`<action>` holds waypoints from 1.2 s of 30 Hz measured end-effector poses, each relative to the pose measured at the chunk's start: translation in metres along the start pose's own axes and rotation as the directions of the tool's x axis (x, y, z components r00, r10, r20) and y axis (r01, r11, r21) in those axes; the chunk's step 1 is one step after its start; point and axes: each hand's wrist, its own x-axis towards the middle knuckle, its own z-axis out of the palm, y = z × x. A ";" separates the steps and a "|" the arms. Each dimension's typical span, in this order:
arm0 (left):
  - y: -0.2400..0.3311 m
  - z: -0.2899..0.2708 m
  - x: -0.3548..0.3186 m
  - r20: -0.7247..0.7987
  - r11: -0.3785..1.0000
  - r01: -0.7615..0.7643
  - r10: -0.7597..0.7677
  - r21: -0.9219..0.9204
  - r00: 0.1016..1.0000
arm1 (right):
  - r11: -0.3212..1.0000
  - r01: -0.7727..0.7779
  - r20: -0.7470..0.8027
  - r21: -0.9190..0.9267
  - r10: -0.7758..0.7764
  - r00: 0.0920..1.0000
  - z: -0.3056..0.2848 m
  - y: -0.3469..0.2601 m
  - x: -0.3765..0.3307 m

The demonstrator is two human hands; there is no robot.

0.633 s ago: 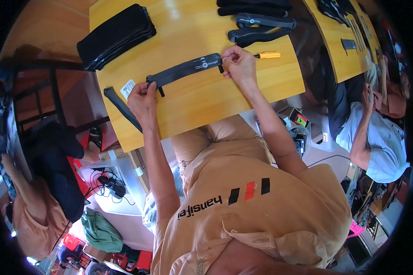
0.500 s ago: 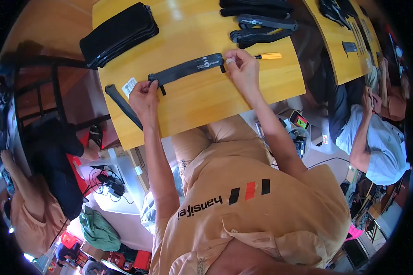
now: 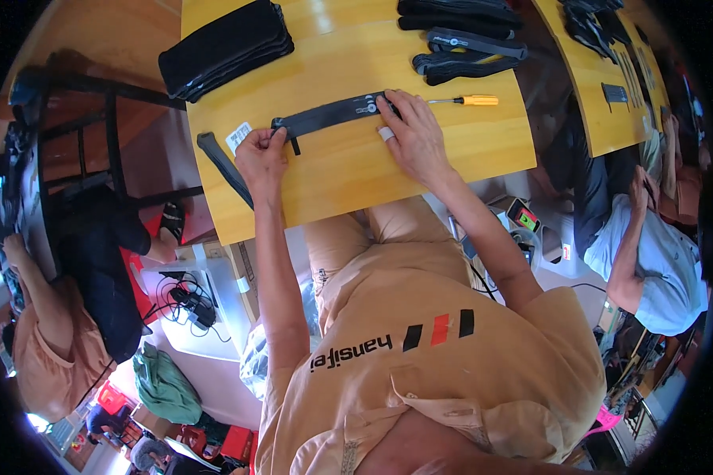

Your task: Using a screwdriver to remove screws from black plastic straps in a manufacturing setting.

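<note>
A flat, dark grey fabric strap (image 3: 325, 119) with a pale printed mark lies across the wooden table in front of me. Its left end is pinched between the thumb and fingers of my left hand (image 3: 263, 162), and a short black tab (image 3: 296, 147) sticks out below that end. My right hand (image 3: 416, 138), with a light wrap around one finger, lies with its fingers extended over the strap's right end, hiding that end. Just right of those fingers is a screwdriver (image 3: 478, 100) with a yellow handle and a thin metal shaft.
A stack of black fabric pieces (image 3: 226, 47) stands at the far left of the table (image 3: 348, 182). Several folded dark straps (image 3: 471, 59) lie at the far right. Beside my left hand are a white label (image 3: 238, 136) and another dark strip (image 3: 223, 168). Other people sit on both sides.
My right hand has gone from a pinch beside the strap's right end to lying over it with fingers extended. My left hand keeps its pinch. The whole view has shifted slightly.
</note>
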 end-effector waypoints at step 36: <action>0.007 0.059 -0.064 0.475 0.346 -0.714 0.562 0.608 0.677 | 0.993 0.105 0.071 0.060 -0.110 0.991 -0.008 -0.007 -0.008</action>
